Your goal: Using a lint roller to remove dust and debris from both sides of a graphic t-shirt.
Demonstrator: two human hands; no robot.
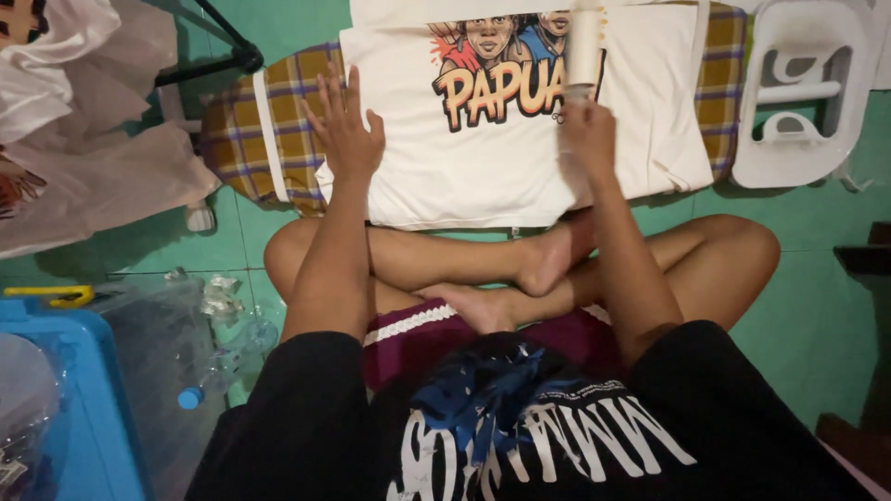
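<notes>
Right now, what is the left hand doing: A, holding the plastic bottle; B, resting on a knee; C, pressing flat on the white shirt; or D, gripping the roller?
C: the left hand lies open, fingers spread, on the white shirt, while the right hand grips the roller.

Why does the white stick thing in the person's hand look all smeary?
In the head view, the white roller and the right hand gripping it are blurred, most likely from motion; the left hand, flat on the white shirt, is sharper; light falls evenly on the shirt, with no strong glare, while the corners of the green floor look dim.
</notes>
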